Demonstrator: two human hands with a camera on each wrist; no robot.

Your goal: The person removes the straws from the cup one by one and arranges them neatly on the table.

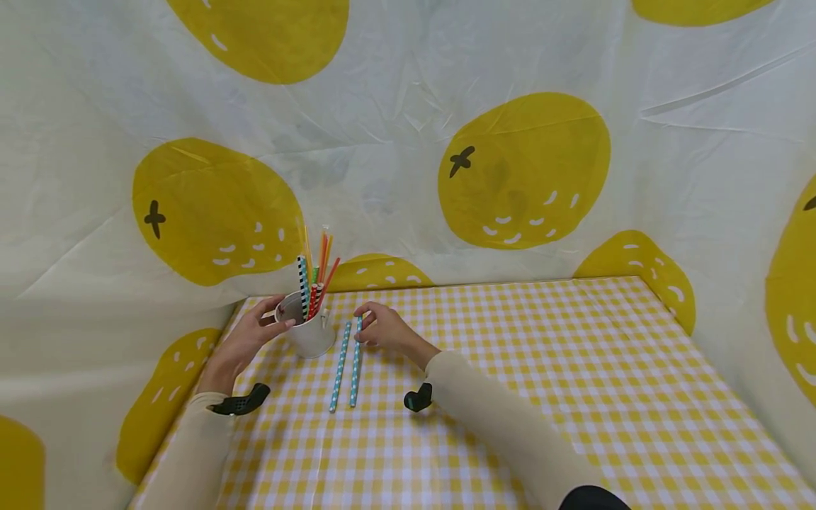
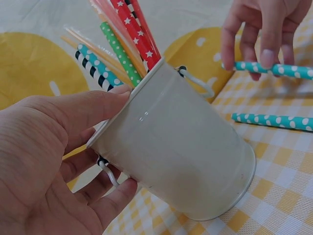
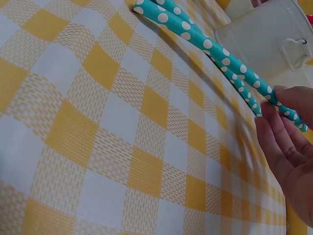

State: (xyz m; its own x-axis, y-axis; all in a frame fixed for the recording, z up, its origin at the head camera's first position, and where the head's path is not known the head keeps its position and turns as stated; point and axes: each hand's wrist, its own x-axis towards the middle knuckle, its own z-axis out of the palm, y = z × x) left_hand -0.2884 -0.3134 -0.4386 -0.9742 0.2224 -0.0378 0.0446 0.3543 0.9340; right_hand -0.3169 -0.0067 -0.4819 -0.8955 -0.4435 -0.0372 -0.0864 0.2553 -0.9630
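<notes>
My left hand [image 1: 242, 343] grips the rim of a small white metal bucket [image 2: 171, 142], thumb over the edge and fingers around the side by one handle loop. Inside stand several straws: a red one with white stars [image 2: 134, 30], a green dotted one [image 2: 120, 54], black-and-white striped ones and orange ones. To the right of the bucket, my right hand [image 1: 390, 329] pinches a teal paper straw with white dots [image 3: 215, 49] near its far end, thumb against fingertips. A second teal dotted straw [image 1: 340, 368] lies on the cloth alongside it, between it and the bucket.
A yellow-and-white checked cloth [image 1: 542, 368] covers the table. Behind and to the left hangs a white sheet [image 1: 382, 184] printed with large yellow fruit. The bucket stands near the table's back left corner, close to the sheet.
</notes>
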